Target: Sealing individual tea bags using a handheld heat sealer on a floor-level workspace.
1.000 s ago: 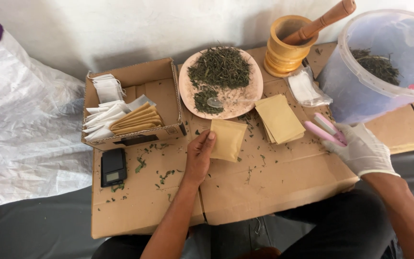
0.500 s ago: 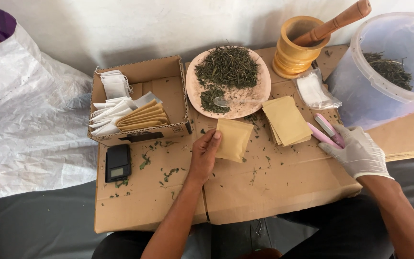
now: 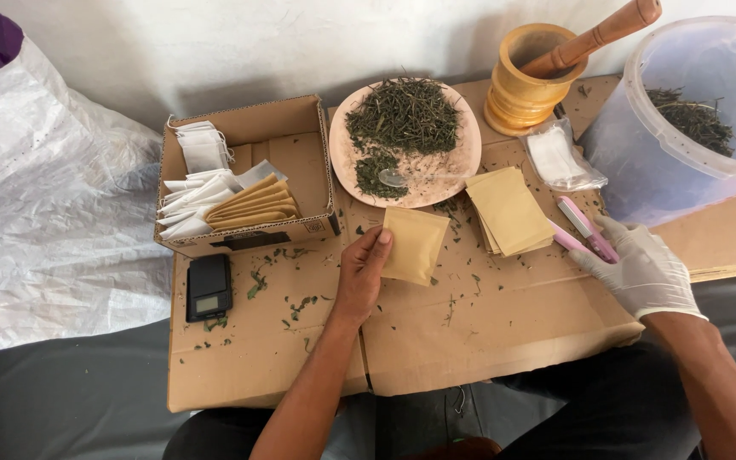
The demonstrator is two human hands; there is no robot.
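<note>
While left hand [image 3: 362,271] pinches pouch [image 3: 415,245], right hand [image 3: 643,268] grips sealer [image 3: 585,230].

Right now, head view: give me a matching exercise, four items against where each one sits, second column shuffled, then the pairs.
Items:
1. metal spoon
2. wooden pestle
3. pocket scale
4. pink sealer tool

Places:
A. under the gloved right hand
B. on the cardboard sheet, in front of the open carton
C. on the round plate beside the dried herbs
D. leaning in the wooden mortar

Pairs: 1-C, 2-D, 3-B, 4-A
</note>
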